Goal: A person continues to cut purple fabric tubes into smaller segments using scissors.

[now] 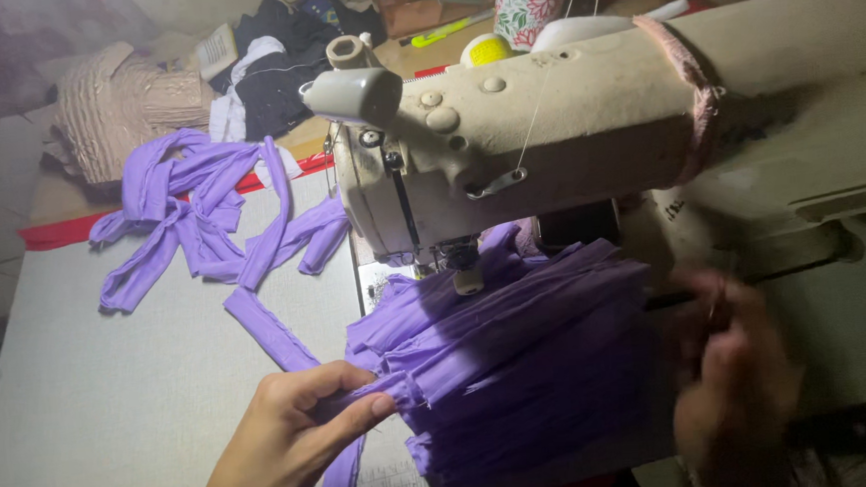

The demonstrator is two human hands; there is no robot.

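Pinched between left hand (284, 433) fingers (358, 411): edge of pleated fabric (511, 369), stretching right and back under sewing machine (587, 134) needle; loose fabric strips (201, 218) behind fingers, leftward on table (92, 395); right hand (732, 376) far right

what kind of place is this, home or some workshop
Most likely a small tailoring or garment workshop, though a home sewing corner can't be ruled out. A heavy cream sewing machine stands over stacked purple fabric, sewn purple strips lie on the table, and more clothes are heaped behind.
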